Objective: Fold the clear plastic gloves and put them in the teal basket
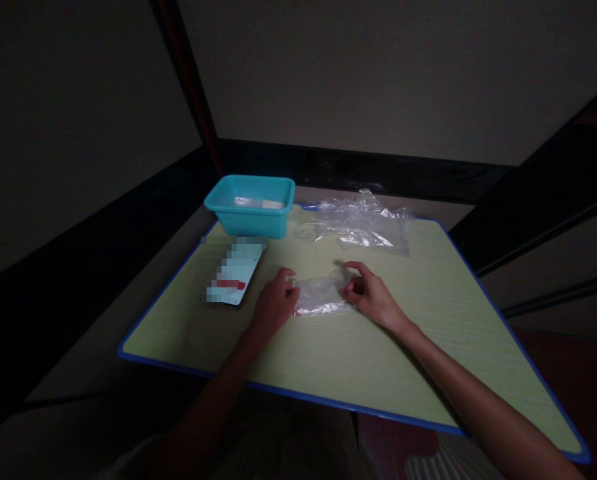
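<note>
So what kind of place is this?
Probably a dim room corner, perhaps at home: a small blue-edged table stands close to plain walls with dark trim, and a smartphone and turquoise plastic basin sit on it.

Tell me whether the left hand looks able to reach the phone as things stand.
Probably yes: the phone lies close beside the left hand with nothing visible between them, though the hand would likely have to leave the small clear bag.

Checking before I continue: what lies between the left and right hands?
A small clear bag on the table spans between the left hand and the right hand, seen in the head view.
</note>
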A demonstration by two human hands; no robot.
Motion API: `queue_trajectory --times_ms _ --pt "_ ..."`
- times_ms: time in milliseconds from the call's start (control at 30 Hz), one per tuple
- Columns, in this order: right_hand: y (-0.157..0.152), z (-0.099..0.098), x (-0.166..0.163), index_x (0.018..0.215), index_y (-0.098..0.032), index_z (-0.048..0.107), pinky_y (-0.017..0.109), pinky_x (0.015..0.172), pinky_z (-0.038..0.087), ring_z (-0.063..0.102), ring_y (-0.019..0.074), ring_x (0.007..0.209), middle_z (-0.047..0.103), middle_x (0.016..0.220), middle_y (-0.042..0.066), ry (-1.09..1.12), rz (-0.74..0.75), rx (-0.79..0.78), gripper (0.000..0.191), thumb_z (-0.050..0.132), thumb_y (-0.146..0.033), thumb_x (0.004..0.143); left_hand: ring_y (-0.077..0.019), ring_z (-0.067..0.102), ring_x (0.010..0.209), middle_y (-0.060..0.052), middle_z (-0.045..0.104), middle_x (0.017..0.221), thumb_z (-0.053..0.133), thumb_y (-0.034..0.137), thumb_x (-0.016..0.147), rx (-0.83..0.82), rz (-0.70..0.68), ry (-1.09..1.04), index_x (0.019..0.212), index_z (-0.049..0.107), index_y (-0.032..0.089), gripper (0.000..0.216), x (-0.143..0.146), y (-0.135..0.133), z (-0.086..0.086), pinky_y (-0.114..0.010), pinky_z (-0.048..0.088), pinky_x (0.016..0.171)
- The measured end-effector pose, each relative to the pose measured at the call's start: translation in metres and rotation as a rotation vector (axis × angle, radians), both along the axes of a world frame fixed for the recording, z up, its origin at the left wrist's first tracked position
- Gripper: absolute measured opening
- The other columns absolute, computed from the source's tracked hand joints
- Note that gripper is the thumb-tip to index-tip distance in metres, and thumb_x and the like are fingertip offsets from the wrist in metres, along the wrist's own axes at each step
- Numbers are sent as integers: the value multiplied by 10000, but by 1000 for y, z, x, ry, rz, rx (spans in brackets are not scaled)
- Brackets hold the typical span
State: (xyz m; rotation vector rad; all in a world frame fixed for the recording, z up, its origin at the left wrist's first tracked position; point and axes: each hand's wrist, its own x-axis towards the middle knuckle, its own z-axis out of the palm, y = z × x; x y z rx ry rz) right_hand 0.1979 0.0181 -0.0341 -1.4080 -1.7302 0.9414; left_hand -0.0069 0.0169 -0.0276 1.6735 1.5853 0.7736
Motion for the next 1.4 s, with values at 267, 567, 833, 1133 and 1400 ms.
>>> queue_trajectory --times_ms 267,567,833,1133,1400 --pt "0 1 2 1142 -156 413 241 457 354 453 121 480 478 579 -62 -20 3 13 487 500 -277 678 -89 547 498 79 496 653 541 24 686 80 98 -59 1072 435 192 434 1 -2 -5 -177 424 469" --pt "-2 0 3 1140 -173 410 236 454 355 458 117 473 477 578 -64 -16 6 32 453 491 -285 709 -75 545 524 48 558 778 583 0 658 172 160 -96 1111 414 192 521 -1 -5 -4 -206 460 541" --pt "-3 7 5 1145 -138 406 264 477 381 498 147 489 541 606 -23 -145 -21 102 418 461 -304 766 -107 607 650 -11 603 888 584 19 664 180 102 -196 1158 400 175 550 -5 -14 -6 -253 503 642" --pt "-26 22 -8 919 -153 566 300 612 400 531 175 652 592 720 58 -483 187 787 183 386 -177 893 -109 622 677 -2 590 885 572 64 664 19 75 -411 1160 372 187 549 -15 -18 -2 -234 517 608" --pt "-37 18 -22 922 -118 618 317 698 401 542 182 751 657 827 71 -635 520 867 215 406 -149 912 -102 612 669 -19 588 944 593 108 672 -80 31 -465 1194 339 205 588 -20 -29 3 -199 483 543"
